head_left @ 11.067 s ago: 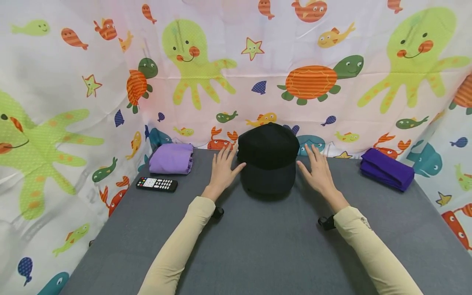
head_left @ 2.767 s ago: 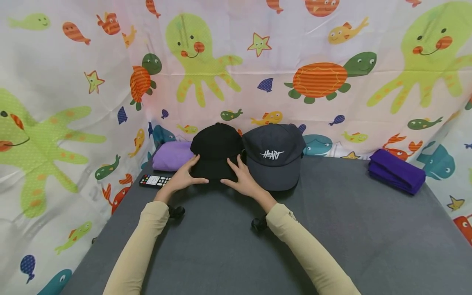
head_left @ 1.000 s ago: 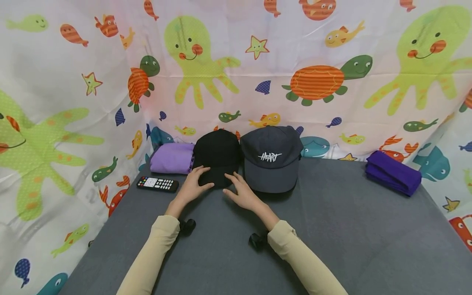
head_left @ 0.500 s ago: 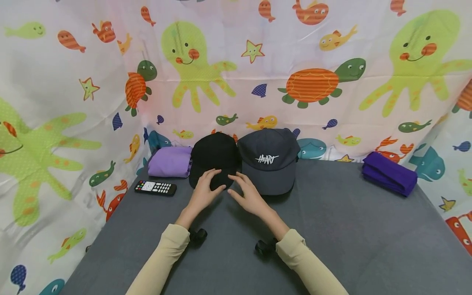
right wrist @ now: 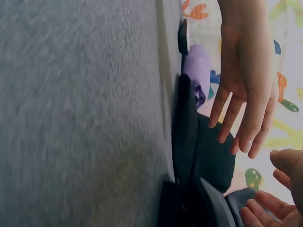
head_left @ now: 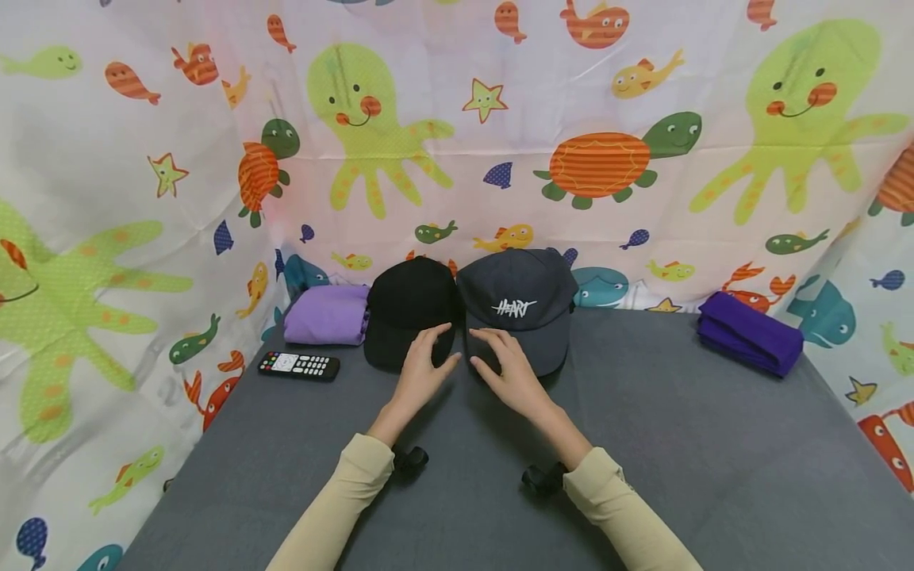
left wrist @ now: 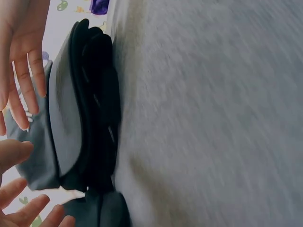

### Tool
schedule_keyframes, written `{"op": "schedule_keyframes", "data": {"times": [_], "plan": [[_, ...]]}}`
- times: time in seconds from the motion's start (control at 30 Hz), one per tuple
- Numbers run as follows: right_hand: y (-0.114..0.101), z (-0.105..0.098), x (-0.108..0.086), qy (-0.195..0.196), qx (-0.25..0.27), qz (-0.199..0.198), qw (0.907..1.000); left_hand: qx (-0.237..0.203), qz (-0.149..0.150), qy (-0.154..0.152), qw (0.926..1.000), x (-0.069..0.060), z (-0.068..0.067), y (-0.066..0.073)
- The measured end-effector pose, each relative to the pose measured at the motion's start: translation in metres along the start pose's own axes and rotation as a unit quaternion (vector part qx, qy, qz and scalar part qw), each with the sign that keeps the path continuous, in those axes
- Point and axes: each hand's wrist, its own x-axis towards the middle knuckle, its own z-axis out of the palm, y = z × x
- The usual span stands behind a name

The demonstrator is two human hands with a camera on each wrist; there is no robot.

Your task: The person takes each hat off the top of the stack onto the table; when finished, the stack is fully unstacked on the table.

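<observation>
Two caps stand side by side at the back of the table: a plain black cap point(head_left: 408, 293) and, touching its right side, a dark grey-blue cap point(head_left: 524, 281) with white "HEART" lettering. Both brims face the person. My left hand point(head_left: 417, 377) is in front of the black cap, its fingers relaxed and holding nothing. Facing it, my right hand point(head_left: 516, 382) hovers before the grey-blue cap's brim, likewise holding nothing. A narrow gap separates the two hands. In the left wrist view the grey-blue cap point(left wrist: 66, 104) lies beyond the fingers; the right wrist view shows the black cap point(right wrist: 215, 156).
A folded lilac cloth point(head_left: 327, 315) sits left of the black cap, with a black remote control point(head_left: 298, 365) before it. A folded dark purple cloth point(head_left: 750, 333) lies at the right. Behind stands a sea-animal curtain point(head_left: 493, 79); the tabletop point(head_left: 678, 444) is grey.
The black cap first stood alone in the middle; it now sits further left, with the grey-blue cap visible in the middle. My hands let go of the black cap and moved back and right.
</observation>
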Motion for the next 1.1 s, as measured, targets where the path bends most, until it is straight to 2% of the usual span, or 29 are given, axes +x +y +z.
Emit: {"op": "schedule_keyframes", "data": {"times": [0.3,0.53,0.77,0.9,1.1], "plan": [[0.018,-0.024,-0.003,0.071,-0.003,0.011,0.9974,-0.029,0.012,0.008,0.9995,0.009,0.019,0.010],[0.035,-0.042,-0.004,0.115,-0.010,0.060,0.9915,-0.072,-0.016,0.000,0.9973,0.017,0.030,0.012],[0.052,-0.053,-0.010,0.149,0.000,0.108,0.9828,-0.088,-0.035,0.000,0.9955,0.022,0.040,0.015],[0.062,-0.055,-0.012,0.155,-0.013,0.134,0.9787,-0.097,-0.039,0.004,0.9945,0.023,0.044,0.017],[0.072,-0.059,-0.013,0.134,0.001,0.174,0.9756,-0.106,-0.044,0.001,0.9934,0.024,0.047,0.017]]}}
